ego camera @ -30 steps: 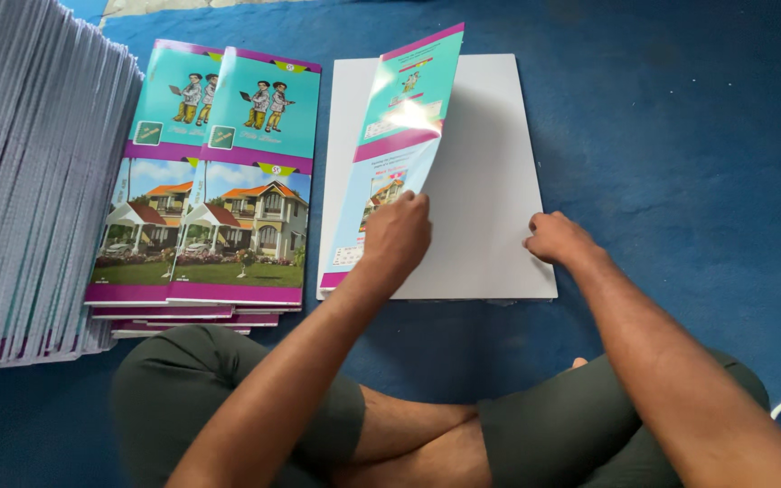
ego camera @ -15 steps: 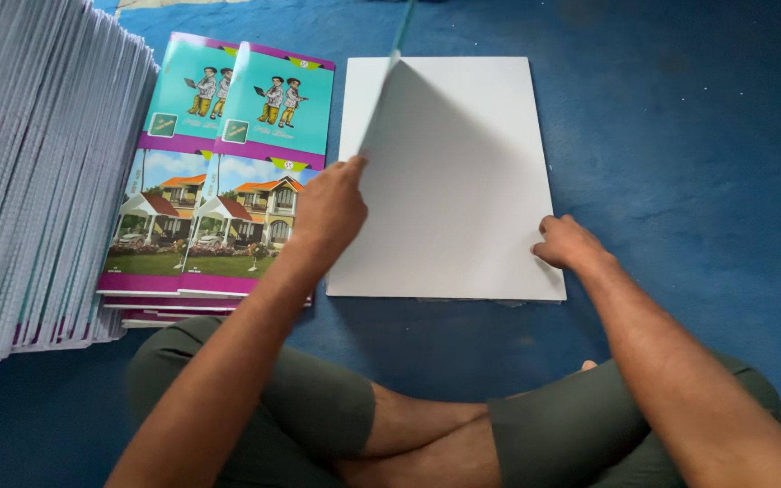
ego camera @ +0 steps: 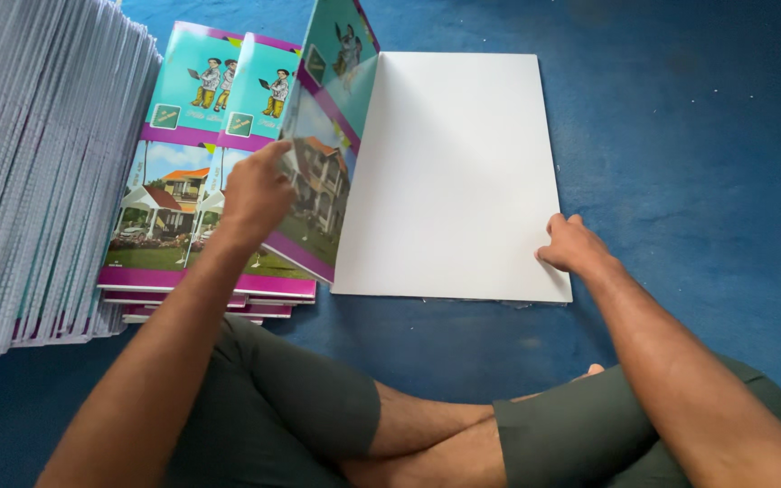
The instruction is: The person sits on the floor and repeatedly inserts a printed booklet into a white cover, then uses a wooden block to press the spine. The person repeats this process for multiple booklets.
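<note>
**One printed cover sheet lifted off a white stack**

One printed cover sheet point(ego camera: 323, 136), teal on top with a house picture lower down and a purple band at its edge, stands tilted up on its long edge near the middle of the view, at about 11 o'clock from the person's crossed legs point(ego camera: 390, 425). The left hand point(ego camera: 255, 194) has closed its fingers on the sheet's lower half and holds it raised. Just beside it, toward 3 o'clock, lies a white stack point(ego camera: 454, 172) of blank-faced sheets, flat on the blue floor covering point(ego camera: 680, 136). The right hand point(ego camera: 571, 246) rests on the white stack's near right corner, fingers loosely curled and pressing down, gripping nothing. Toward 9 o'clock from the lifted sheet lies a low pile of printed covers point(ego camera: 183, 172), face up and slightly fanned. Farther out at 9 o'clock, a tall leaning row of grey-edged booklets point(ego camera: 38, 172) fills the left side.
</note>
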Tool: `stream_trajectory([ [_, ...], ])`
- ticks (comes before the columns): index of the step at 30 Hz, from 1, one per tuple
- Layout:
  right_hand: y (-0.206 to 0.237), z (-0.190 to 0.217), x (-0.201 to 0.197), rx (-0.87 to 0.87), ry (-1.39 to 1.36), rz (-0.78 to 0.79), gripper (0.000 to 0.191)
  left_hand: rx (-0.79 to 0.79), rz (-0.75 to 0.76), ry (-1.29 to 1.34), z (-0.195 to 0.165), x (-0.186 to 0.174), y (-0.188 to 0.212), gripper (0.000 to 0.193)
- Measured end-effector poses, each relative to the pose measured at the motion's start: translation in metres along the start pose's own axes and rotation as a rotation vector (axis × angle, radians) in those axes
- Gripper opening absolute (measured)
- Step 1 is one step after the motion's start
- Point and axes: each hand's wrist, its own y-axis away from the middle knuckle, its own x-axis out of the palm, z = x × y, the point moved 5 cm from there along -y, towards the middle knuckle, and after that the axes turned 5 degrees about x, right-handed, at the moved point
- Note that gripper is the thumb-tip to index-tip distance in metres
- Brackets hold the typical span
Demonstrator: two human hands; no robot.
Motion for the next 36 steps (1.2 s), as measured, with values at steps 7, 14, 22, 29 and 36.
stream_trajectory([
  [7, -0.006, -0.001, -0.004, 0.052, -0.121, -0.082, 0.087, -0.171, 0.016, 0.147, 0.043, -0.013, 0.005, 0.053],
  [14, -0.008, -0.001, 0.001, 0.111, -0.175, -0.035, 0.072, -0.208, -0.023, 0.028, 0.092, -0.017, 0.005, 0.053],
  [22, -0.007, -0.004, 0.003, 0.168, -0.265, 0.022, 0.061, -0.343, -0.036, -0.043, 0.128, -0.008, 0.008, 0.055],
  [29, -0.007, -0.004, 0.002, 0.164, -0.28, -0.014, 0.065, -0.467, 0.062, -0.145, 0.134, 0.0, 0.015, 0.052],
  [36, -0.009, -0.006, 0.004, 0.178, -0.284, -0.022, 0.068, -0.523, 0.135, -0.394, 0.124, 0.01, 0.015, 0.041],
])
